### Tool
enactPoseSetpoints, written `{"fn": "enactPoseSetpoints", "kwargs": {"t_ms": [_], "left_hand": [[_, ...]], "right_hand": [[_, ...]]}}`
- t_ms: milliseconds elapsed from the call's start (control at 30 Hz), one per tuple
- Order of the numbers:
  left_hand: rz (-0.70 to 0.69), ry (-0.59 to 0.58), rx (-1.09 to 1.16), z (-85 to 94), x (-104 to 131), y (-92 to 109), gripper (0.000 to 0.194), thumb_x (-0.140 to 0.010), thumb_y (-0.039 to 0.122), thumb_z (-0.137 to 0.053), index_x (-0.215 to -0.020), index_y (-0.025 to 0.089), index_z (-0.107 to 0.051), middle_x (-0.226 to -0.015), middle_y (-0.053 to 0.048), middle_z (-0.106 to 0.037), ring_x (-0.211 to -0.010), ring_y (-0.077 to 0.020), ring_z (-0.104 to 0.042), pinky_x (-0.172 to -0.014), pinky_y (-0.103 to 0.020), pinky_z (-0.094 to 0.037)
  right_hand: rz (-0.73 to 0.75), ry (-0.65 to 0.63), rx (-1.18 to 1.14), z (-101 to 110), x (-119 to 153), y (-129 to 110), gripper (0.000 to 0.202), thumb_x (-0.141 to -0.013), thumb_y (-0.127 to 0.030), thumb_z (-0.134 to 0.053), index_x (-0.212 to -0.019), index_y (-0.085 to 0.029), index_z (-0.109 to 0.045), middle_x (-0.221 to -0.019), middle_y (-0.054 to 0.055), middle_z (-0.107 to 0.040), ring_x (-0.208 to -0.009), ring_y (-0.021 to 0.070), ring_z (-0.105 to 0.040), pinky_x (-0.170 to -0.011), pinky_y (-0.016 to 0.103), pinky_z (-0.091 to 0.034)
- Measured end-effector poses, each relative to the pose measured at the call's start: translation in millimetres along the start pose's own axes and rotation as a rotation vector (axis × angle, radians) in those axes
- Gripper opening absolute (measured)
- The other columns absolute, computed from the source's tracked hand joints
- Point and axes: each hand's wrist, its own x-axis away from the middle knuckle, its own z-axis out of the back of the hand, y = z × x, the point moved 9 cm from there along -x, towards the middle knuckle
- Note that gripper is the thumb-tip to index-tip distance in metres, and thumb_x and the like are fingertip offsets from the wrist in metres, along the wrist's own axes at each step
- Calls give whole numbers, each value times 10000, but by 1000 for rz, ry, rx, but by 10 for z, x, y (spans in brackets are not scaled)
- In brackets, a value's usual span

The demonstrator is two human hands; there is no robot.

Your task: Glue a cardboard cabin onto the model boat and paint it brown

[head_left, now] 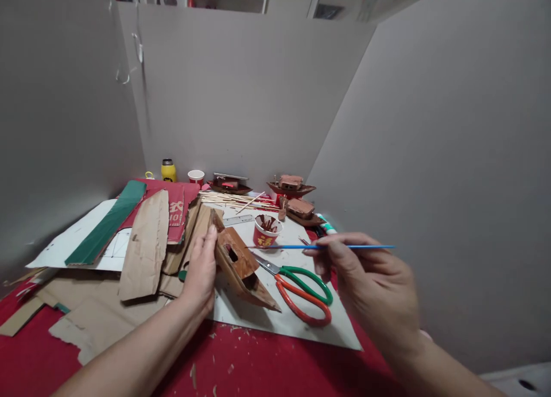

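My left hand (202,271) grips a small brown model boat (245,259) by its side, tilted so that its cabin with a dark window opening faces me. Pinched in my right hand (365,276) is a thin blue paintbrush (353,246), held level, its tip pointing left at the cabin. Whether the tip touches the cabin I cannot tell. Behind the boat stands a red paper cup (264,239) smeared inside with dark brown paint. Scissors (303,294) with one green and one orange handle lie on a white sheet (336,328) between the boat and my right hand.
Cut cardboard pieces (144,248) and a green strip (107,225) pile up at the left. Thin wooden sticks (236,201) lie behind. More model boats (291,186), another paper cup (196,176) and a yellow bottle (168,170) stand near the back wall. Grey panels enclose the red-covered table (249,368).
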Motion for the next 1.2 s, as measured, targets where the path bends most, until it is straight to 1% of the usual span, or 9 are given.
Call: {"fn": "enactPoseSetpoints", "kwargs": {"t_ms": [100,200,400,567,700,800,900,1067,1200], "left_hand": [[-31,2,-44,-17,32,33,443,-802,570,-624,-1091,235,-645,-1215,-46,-674,-1123,-220,-603,-878,-298,-464],[-32,-4,-38,-42,47,49,463,-790,547,-649,-1117,221,-634,-1205,-66,-677,-1111,-243,-609,-850,-315,-477],[-9,28,-56,-51,85,67,417,-834,494,-613,-1140,210,-616,-1120,-79,-703,-1092,-237,-613,-897,-332,-460],[-23,2,-41,-68,86,55,444,-833,509,-609,-1156,205,-596,-1126,-64,-702,-1050,-215,-629,-875,-313,-469],[-39,-9,-18,-68,71,62,443,-809,537,-632,-1100,203,-612,-1195,-66,-680,-1110,-215,-606,-879,-297,-469],[-29,-11,3,-79,75,67,412,-808,520,-640,-1070,203,-613,-1192,-63,-683,-1130,-210,-598,-879,-282,-472],[-10,11,-14,-74,89,60,419,-815,510,-635,-1098,202,-602,-1111,-69,-708,-1081,-219,-622,-872,-303,-480],[-16,13,-11,-77,91,54,417,-824,498,-629,-1118,203,-603,-1089,-71,-714,-1069,-221,-634,-917,-322,-463],[-52,-7,-4,-93,75,76,421,-828,500,-624,-1113,190,-614,-1115,-80,-708,-1090,-220,-625,-953,-324,-442]], "right_hand": [[62,-48,32,-139,80,-39,82,-916,-260,-619,-897,-227,-692,-692,-3,-652,-564,109,-576,-502,217,-475],[113,-84,55,-258,94,-50,81,-920,-225,-612,-914,-229,-692,-686,-18,-635,-577,95,-580,-517,198,-474],[187,-112,102,-401,78,-62,100,-920,-187,-606,-957,-244,-680,-745,-27,-629,-624,87,-591,-584,206,-486],[202,-164,146,-394,144,-38,130,-925,-165,-593,-975,-253,-675,-755,-30,-644,-635,88,-596,-601,205,-487],[209,-195,145,-331,218,-57,182,-924,-138,-587,-1003,-275,-676,-811,-31,-666,-684,92,-625,-658,204,-509],[245,-148,131,-277,239,-124,215,-904,-107,-604,-1017,-274,-681,-864,-26,-687,-691,91,-630,-667,196,-525],[294,-109,125,-288,237,-177,254,-883,-77,-615,-1037,-268,-680,-904,-17,-702,-698,100,-639,-661,206,-539],[358,-210,190,-447,242,-173,282,-870,-54,-595,-1063,-248,-662,-907,19,-701,-758,151,-672,-696,270,-562],[382,-303,216,-470,306,-182,283,-863,-41,-579,-1067,-225,-649,-886,46,-704,-809,194,-682,-728,325,-570]]}}
